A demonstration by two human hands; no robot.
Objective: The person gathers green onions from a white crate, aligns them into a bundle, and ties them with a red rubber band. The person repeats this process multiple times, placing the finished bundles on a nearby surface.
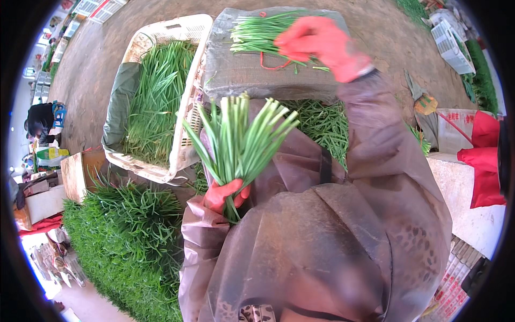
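Observation:
My left hand (227, 195), in a red rubber glove, grips a bunch of green leafy stalks (241, 141), likely garlic chives, with the pale cut ends fanned upward. Above the far surface is my right hand (318, 44), also red-gloved and blurred; its fingers are bent, and whether they hold anything cannot be told. Beneath and beside it, more stalks (253, 34) lie across a block covered in grey woven cloth (237, 76). A red band (271, 67) lies at their near edge, and a small red ring (262, 14) at their far edge.
A white plastic crate (200, 60) of loose stalks stands left of the block, a green cloth (120, 100) over its side. A large heap of greens (132, 241) is at lower left. Cut leaves (322, 124) lie below the block. A person (40, 120) sits far left.

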